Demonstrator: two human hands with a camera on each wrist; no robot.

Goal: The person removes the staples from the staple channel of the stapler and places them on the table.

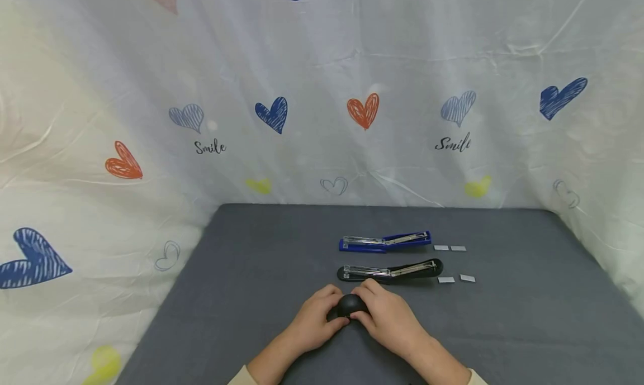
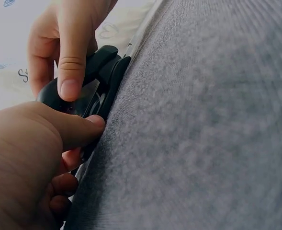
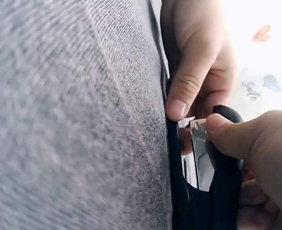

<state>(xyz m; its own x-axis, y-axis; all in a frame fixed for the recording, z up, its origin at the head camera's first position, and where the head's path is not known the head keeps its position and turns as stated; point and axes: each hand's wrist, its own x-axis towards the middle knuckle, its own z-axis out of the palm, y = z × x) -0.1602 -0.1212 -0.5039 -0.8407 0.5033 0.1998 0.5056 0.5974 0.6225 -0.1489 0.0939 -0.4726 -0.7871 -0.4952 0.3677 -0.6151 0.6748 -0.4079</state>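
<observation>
Both hands hold a black stapler (image 1: 352, 304) low over the grey table near its front. My left hand (image 1: 313, 321) grips its lower part from the left, with the thumb (image 2: 85, 127) along the base. From the right, my right hand (image 1: 392, 318) pinches the upper arm, its thumb at the metal magazine (image 3: 201, 153). In the right wrist view a gap shows between base and magazine. Just beyond the hands lies another black stapler (image 1: 389, 273), opened out flat, and behind it a blue stapler (image 1: 384, 242), also opened out.
Two small staple strips (image 1: 441, 247) lie right of the blue stapler, and two more strips (image 1: 446, 280) right of the opened black one. A white curtain (image 1: 312, 66) printed with hearts hangs behind and beside the grey table (image 1: 251, 251).
</observation>
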